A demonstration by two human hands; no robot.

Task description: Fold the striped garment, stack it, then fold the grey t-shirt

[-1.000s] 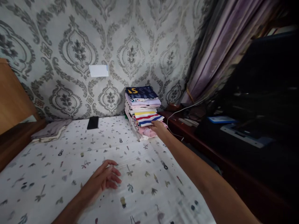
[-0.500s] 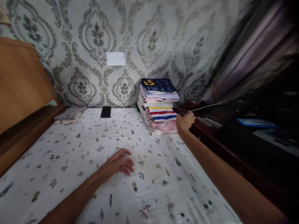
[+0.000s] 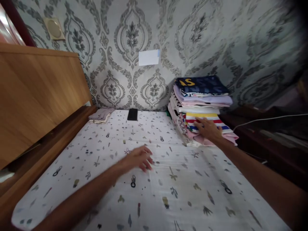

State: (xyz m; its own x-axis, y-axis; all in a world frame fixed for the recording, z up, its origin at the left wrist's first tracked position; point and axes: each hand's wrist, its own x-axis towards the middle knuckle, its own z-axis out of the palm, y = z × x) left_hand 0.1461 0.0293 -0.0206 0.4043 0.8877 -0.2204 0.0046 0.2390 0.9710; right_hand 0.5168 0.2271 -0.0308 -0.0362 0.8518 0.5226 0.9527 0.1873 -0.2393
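A tall stack of folded clothes stands at the far right corner of the bed against the wall, a dark blue piece on top and a red, yellow and blue striped piece low in the pile. My right hand lies flat on the front of the stack, fingers stretched over the striped and pink pieces. My left hand rests on the white patterned bedsheet in the middle of the bed, fingers loosely spread, holding nothing.
A black phone lies on the sheet by the wall. A small folded grey-and-cream pile sits at the far left corner. A wooden headboard runs along the left. A dark bedside surface with a white cable lies right.
The view has swung left. My right hand moved from the right side of the stack onto its front, now pressed flat on the striped piece. My left hand stays on the sheet.
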